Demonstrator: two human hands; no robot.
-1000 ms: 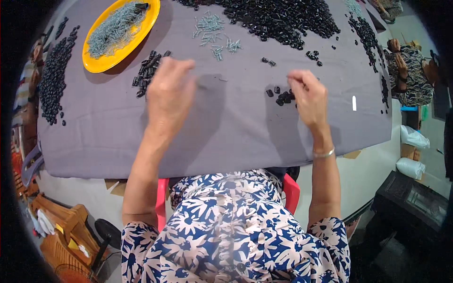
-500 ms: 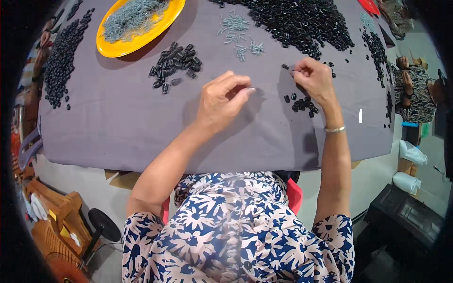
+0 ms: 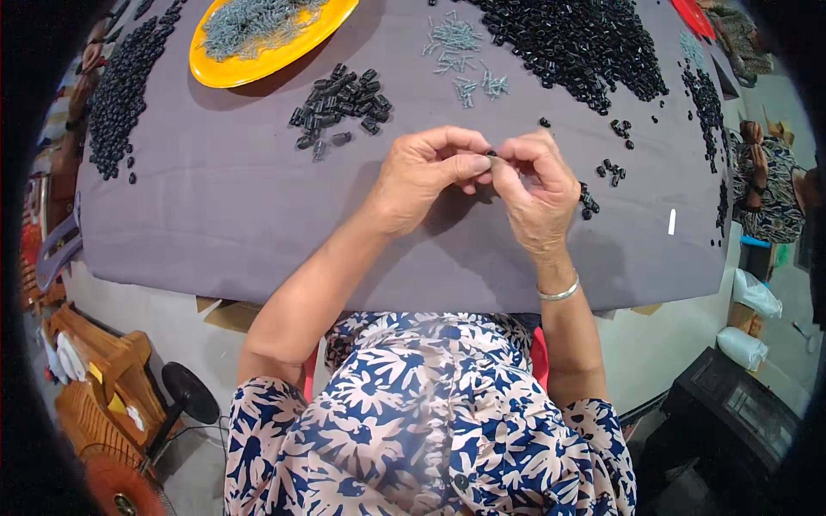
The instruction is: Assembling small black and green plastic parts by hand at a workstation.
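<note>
My left hand (image 3: 423, 176) and my right hand (image 3: 542, 182) meet over the middle of the table, fingertips pinched together. A small black plastic piece (image 3: 491, 154) shows between them, at the right hand's fingertips. Whatever the left thumb and forefinger pinch is too small and covered to make out. By the right hand lie a few loose black pieces (image 3: 588, 199), partly hidden behind it, and another small group (image 3: 613, 172). Left of my hands is a heap of larger black cylindrical pieces (image 3: 340, 103). Beyond lie thin grey screw-like pieces (image 3: 453, 36).
A yellow plate (image 3: 232, 76) heaped with grey screw-like pieces stands far left. Large piles of black pieces lie at the back (image 3: 576, 56) and left edge (image 3: 120, 112). A white strip (image 3: 672, 222) lies on the right. Another person (image 3: 761, 181) is beyond the table's right edge.
My right hand has moved left from the loose black pieces to meet my left hand, bringing a small black piece. The view has shifted slightly.
</note>
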